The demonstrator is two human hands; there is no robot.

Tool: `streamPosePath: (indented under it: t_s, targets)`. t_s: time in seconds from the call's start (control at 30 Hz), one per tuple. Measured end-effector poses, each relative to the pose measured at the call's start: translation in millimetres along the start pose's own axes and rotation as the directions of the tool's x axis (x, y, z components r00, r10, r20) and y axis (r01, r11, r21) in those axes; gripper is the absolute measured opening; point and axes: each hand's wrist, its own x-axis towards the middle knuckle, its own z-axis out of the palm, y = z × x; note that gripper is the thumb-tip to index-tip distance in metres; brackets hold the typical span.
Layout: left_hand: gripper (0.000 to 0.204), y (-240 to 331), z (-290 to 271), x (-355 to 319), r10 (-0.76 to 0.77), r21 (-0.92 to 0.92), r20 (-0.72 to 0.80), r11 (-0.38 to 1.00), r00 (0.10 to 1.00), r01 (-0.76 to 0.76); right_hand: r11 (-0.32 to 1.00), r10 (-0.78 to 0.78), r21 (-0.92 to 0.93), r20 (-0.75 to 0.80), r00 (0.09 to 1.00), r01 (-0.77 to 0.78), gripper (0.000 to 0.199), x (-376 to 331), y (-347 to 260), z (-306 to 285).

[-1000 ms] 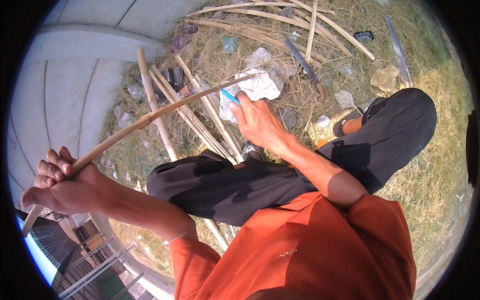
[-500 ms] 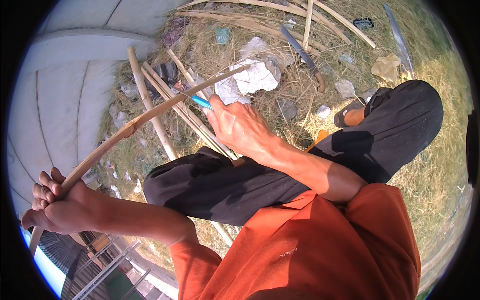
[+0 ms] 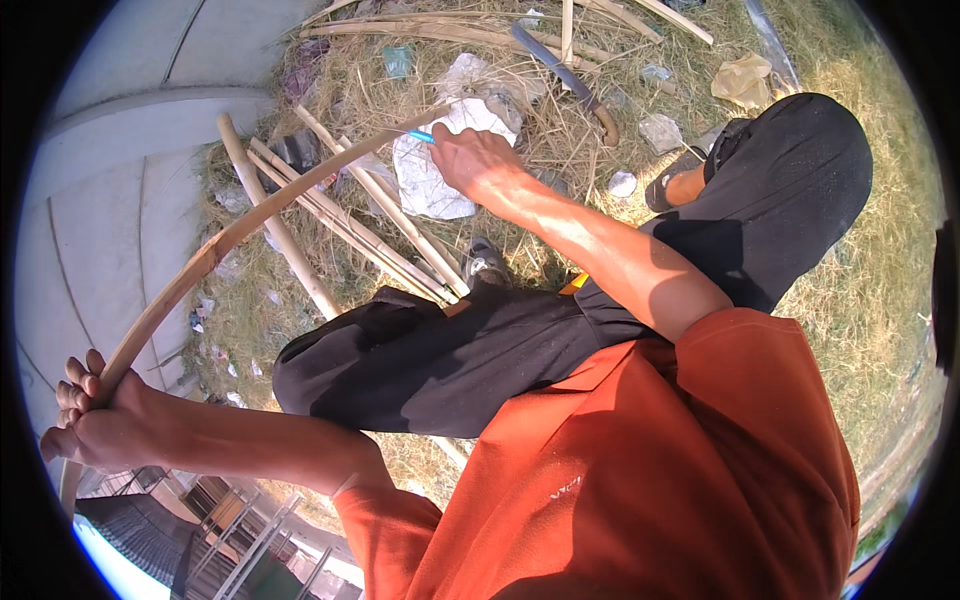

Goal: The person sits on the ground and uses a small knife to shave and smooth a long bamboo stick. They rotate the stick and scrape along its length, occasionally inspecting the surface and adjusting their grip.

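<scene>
The left hand (image 3: 95, 425) is clenched round the near end of a long bamboo strip (image 3: 215, 250), bracing it so it arcs away over the black trousers (image 3: 450, 350). At the far end the right hand (image 3: 478, 160) is closed on a blue-handled tool (image 3: 421, 136) laid against the strip, presumably to work it while it is held steady. Below lie more bamboo poles (image 3: 340, 215), white paper (image 3: 430, 170) and dry grass (image 3: 860, 270), beside concrete (image 3: 110, 210).

You are outdoors on a rough work patch: dry grass (image 3: 880, 290) strewn with cut bamboo poles (image 3: 330, 215), scraps of white plastic sheet (image 3: 430, 175) and litter, bordered by a pale concrete slab (image 3: 110, 200) in hard sunlight.
</scene>
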Motion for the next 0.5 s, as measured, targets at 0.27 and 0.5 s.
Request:
streamPosePath:
  t_s: [0.27,0.5]
  targets:
    - [0.058,-8.8,4.2,-4.7,0.066,0.033,-0.065,0.997,0.996,-0.064,0.95,0.295,-0.107,-0.018,0.955,-0.295,0.032,-34.8,109.4,62.4]
    - [0.058,-15.4,26.2,4.8,0.085,0.113,-0.074,0.991,0.994,-0.076,0.93,-0.036,0.36,-0.108,0.993,0.073,0.034,-13.7,8.6,9.3]
